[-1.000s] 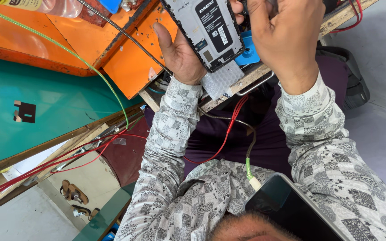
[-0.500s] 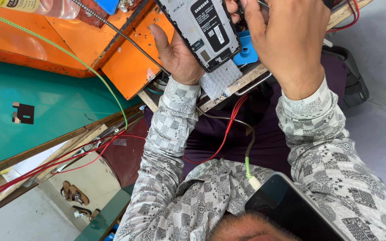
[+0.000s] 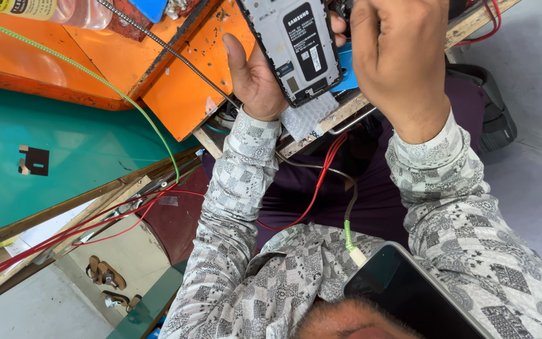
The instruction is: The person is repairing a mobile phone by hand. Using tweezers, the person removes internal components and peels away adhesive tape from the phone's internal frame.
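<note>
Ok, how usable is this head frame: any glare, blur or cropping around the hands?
Head view: even daylight, soft shadows. The opened grey phone chassis in the left hand is sharp; the right hand is cropped at the top edge. The dark glossy phone screen nearest the camera is soft.

Orange workbench top (image 3: 177, 81), scuffed, wood-edged; a clear plastic bottle (image 3: 64, 9) lies at its far left corner, a blue piece (image 3: 152, 7) just right of the bottle, a green beaded cable (image 3: 89, 72) and a dark metal rod (image 3: 164, 50) crossing below the bottle
</note>
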